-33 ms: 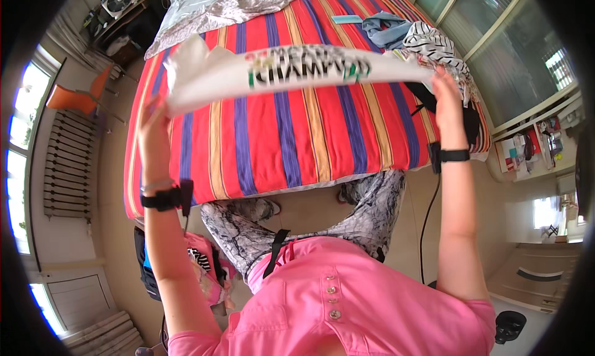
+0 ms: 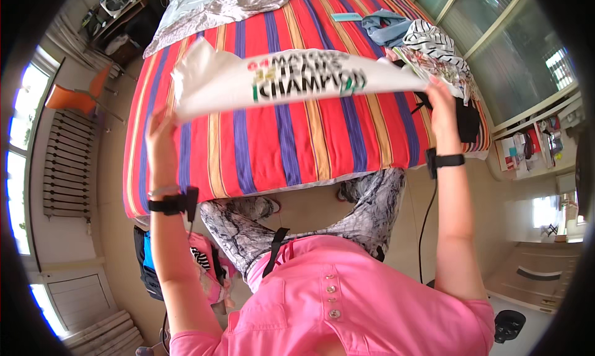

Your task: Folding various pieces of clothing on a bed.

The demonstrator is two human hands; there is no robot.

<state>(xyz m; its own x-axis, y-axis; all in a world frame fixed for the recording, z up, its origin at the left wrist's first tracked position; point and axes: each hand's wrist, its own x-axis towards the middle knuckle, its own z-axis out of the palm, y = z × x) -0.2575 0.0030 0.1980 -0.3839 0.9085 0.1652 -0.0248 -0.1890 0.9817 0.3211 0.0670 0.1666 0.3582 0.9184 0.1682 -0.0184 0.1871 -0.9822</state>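
Observation:
A white printed shirt (image 2: 211, 83) is stretched in the air above the bed, with black, red and green lettering facing me. My left hand (image 2: 161, 128) is closed on its left corner, and my right hand (image 2: 441, 103) grips the opposite end. Between them the cloth sags into soft folds and is partly blurred. Its upper left corner stands up in a loose point. Under it lies the red bedspread (image 2: 260, 139) with blue and tan stripes.
On the bed's far right lie blue denim clothing (image 2: 384, 27), a black-and-white striped garment (image 2: 431, 43) and a black item (image 2: 468, 122). Silvery bedding (image 2: 217, 12) covers the far end. An open bag of clothes (image 2: 149, 263) stands on the floor at left. An orange chair (image 2: 77, 99) is beyond it.
My hands and the shirt have come down slightly toward me. The cloth has opened a little, and more of its lettering shows.

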